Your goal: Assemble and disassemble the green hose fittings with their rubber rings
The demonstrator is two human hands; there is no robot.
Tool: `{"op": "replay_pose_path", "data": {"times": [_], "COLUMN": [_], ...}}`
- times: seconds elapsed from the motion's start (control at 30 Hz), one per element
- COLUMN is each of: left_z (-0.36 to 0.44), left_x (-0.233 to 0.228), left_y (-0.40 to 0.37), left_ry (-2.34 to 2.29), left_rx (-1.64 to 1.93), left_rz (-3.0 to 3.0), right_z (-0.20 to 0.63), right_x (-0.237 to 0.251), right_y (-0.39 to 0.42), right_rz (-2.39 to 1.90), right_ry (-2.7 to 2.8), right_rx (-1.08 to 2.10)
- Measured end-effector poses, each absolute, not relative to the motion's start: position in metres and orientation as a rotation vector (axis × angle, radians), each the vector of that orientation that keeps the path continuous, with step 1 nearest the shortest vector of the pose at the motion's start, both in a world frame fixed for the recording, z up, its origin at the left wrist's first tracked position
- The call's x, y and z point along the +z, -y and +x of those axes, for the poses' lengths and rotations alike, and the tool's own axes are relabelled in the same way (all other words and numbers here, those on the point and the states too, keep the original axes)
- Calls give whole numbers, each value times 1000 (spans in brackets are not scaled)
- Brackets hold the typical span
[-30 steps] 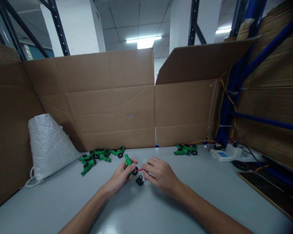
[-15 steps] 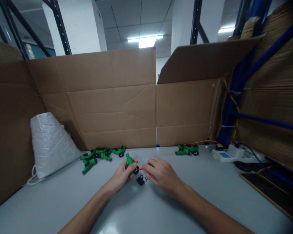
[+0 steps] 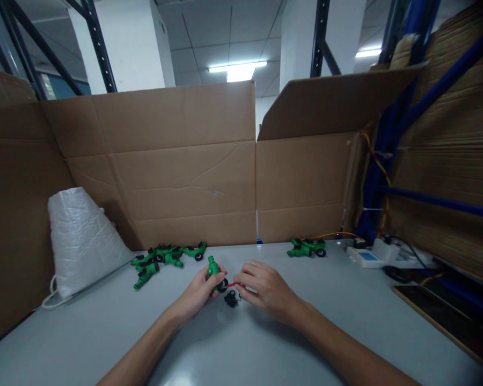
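- White bag far left; green parts beside it
- left hand grips green fitting, unmoved since a second ago
- right hand pinches red tool; black rings below; work continues

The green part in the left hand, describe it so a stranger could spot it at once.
On the grey table, in front of the cardboard wall, two hands meet near the middle. The left hand holds one green part upright. Unlike the green pile lying loose to its left, it is lifted and gripped.
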State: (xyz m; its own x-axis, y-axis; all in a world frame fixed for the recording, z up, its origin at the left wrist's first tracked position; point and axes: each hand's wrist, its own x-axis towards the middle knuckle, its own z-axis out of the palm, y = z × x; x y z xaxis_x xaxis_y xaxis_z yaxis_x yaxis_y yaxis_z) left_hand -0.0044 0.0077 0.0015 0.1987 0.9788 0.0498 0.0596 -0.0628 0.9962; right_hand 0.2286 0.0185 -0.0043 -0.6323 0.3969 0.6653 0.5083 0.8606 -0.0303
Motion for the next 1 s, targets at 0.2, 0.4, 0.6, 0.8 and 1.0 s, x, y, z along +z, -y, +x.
{"op": "replay_pose_path", "data": {"times": [0.2, 0.4, 0.6, 0.8, 1.0], "left_z": [-2, 0, -2, -4, -7], "left_x": [0, 0, -1, -2, -6], "left_y": [-11, -9, -10, -10, -12], "left_ry": [-1079, -1094, -1075, -1062, -1062], "left_rx": [1129, 1119, 1119, 1065, 1012], "left_rz": [1349, 1339, 1370, 1373, 1350], "right_z": [226, 225, 222, 223, 226], "right_x": [-7, -7, -5, -5, -4], "right_y": [-20, -19, -14, -13, -14], "right_rz": [-766, -810, -794, -759, -714], "right_ry": [2279, 2251, 2271, 2268, 2284], "right_rx": [-297, -319, -388, -261, -188]}}
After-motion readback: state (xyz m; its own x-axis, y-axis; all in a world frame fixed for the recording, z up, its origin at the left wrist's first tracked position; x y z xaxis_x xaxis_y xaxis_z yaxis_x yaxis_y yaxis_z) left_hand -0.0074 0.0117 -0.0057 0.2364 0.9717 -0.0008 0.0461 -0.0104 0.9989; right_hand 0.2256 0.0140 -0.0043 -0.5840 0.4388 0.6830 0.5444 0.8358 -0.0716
